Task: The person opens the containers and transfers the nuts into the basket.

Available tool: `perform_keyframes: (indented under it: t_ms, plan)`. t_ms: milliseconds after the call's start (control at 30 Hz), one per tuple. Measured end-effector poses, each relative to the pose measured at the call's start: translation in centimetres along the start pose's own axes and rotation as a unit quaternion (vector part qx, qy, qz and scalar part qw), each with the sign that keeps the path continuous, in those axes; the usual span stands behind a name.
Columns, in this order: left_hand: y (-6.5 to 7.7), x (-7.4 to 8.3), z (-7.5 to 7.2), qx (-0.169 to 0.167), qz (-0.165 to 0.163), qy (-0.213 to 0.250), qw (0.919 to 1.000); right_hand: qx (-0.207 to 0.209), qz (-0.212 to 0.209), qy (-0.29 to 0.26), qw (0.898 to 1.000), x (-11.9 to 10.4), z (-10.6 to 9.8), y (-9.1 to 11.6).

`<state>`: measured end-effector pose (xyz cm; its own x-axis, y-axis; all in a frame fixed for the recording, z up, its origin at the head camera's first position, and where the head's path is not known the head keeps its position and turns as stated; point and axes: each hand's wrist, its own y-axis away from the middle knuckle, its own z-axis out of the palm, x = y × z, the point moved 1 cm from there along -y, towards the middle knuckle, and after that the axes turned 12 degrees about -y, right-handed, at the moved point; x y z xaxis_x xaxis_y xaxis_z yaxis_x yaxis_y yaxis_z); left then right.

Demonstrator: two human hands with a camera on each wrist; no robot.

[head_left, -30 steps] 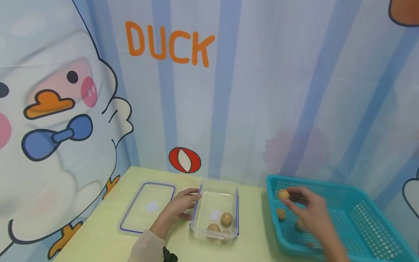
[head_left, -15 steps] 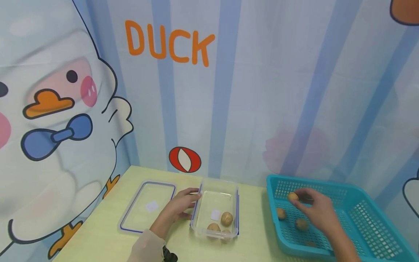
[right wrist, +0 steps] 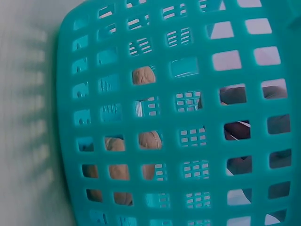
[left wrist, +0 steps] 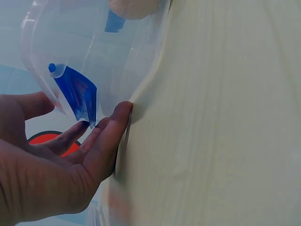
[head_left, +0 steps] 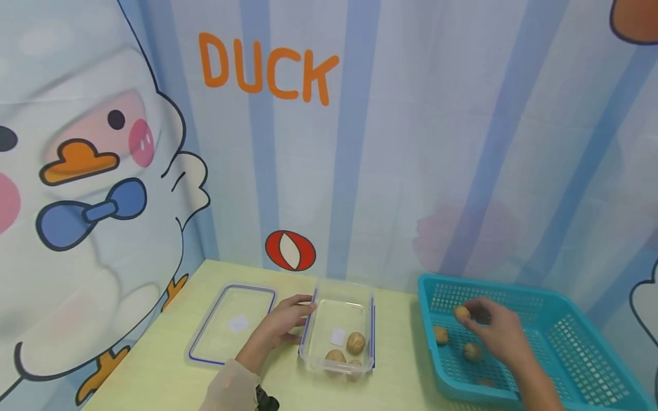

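My left hand (head_left: 288, 319) holds the left side of a clear plastic food container (head_left: 341, 311) with blue clips. In the left wrist view, its thumb is at the rim and its fingers (left wrist: 106, 148) lie along the outer wall by a blue clip (left wrist: 80, 94). Three walnuts (head_left: 356, 343) sit in the container's near end. My right hand (head_left: 501, 331) pinches a walnut (head_left: 461, 313) between thumb and fingertips, above the left part of a turquoise basket (head_left: 560, 302). More walnuts (head_left: 472, 351) lie in the basket. Its slotted wall mostly hides the right hand in the right wrist view.
A clear lid (head_left: 231, 325) with a blue seal lies flat left of the container. All stand on a pale yellow tabletop (head_left: 396, 342). A printed duck curtain (head_left: 401, 142) hangs behind and to the left.
My right hand has shifted slightly right with the walnut, uncovering more of the walnuts below in the basket. The left hand and container have stayed put.
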<state>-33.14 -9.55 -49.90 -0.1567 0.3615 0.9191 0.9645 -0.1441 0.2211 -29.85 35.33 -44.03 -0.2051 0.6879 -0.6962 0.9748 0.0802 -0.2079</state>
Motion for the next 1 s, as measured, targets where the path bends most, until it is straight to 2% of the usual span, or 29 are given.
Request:
perform_keyframes:
  t_ms: [133, 267, 467, 700, 833, 1000]
  plan:
    - [0.0, 0.0, -0.1, -0.003, 0.002, 0.002, 1.0, 0.019, 0.01, -0.001, 1.0, 0.2, 0.0, -0.2]
    - [0.0, 0.1, -0.1, -0.005, 0.005, 0.004, 1.0, 0.06, -0.005, -0.003, 0.998, 0.0, -0.1, -0.2]
    - [0.1, 0.1, -0.1, -0.004, 0.005, 0.001, 1.0, 0.089, -0.04, -0.021, 0.995, -2.1, 0.0, 0.5]
    - [-0.1, 0.0, 0.0, -0.003, -0.002, 0.001, 1.0, 0.058, -0.091, -0.077, 0.991, -6.5, 1.9, 0.5]
    - [0.0, -0.1, -0.1, -0.002, -0.003, 0.0, 1.0, 0.029, -0.123, -0.093, 0.988, -9.3, 4.2, 0.2]
    - [-0.1, -0.1, -0.1, -0.003, -0.001, -0.001, 1.0, 0.015, -0.171, -0.091, 0.981, -12.0, 7.4, 0.2]
